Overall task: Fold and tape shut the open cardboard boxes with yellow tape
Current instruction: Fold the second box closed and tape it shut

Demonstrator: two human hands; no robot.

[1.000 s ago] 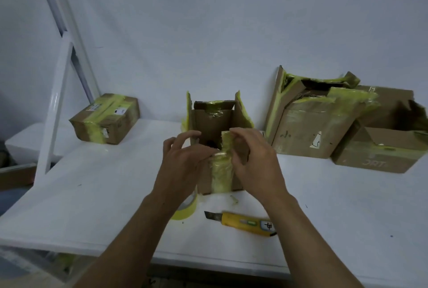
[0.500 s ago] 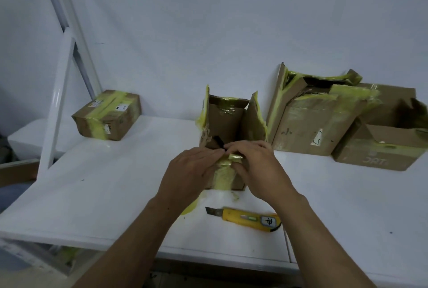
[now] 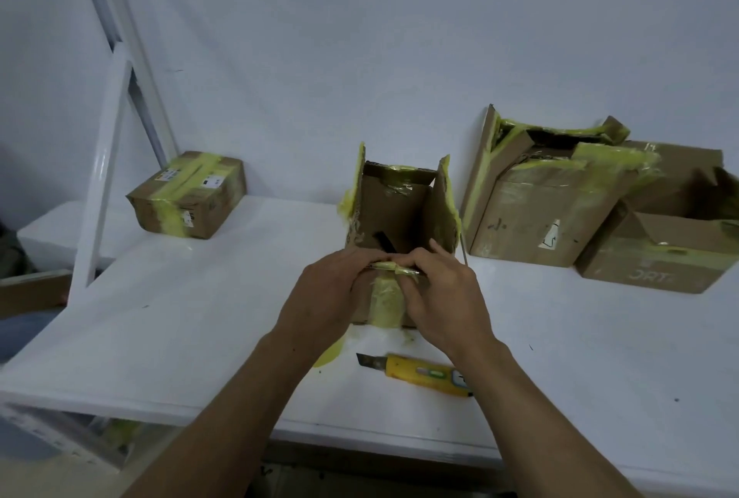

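Observation:
A small open cardboard box (image 3: pixel 394 213) stands at the middle of the white table (image 3: pixel 200 317), its side flaps upright and edged with old yellow tape. The near flap (image 3: pixel 394 267) is folded inward and down. My left hand (image 3: pixel 332 293) and my right hand (image 3: pixel 444 293) both grip that flap at the box's front rim, fingers curled over its taped edge. A yellow tape strip runs down the box's front face between my hands. The yellow tape roll (image 3: pixel 332 351) lies mostly hidden under my left wrist.
A yellow utility knife (image 3: pixel 424 372) lies in front of the box, blade out to the left. A taped-shut box (image 3: pixel 188 193) sits at the back left. Two larger open boxes (image 3: pixel 548 193) (image 3: pixel 676 229) stand at the back right. A white frame post (image 3: pixel 100 193) rises on the left.
Both hands have pushed the near flap down and inward from upright to folded over the opening. The box stands a little farther from me.

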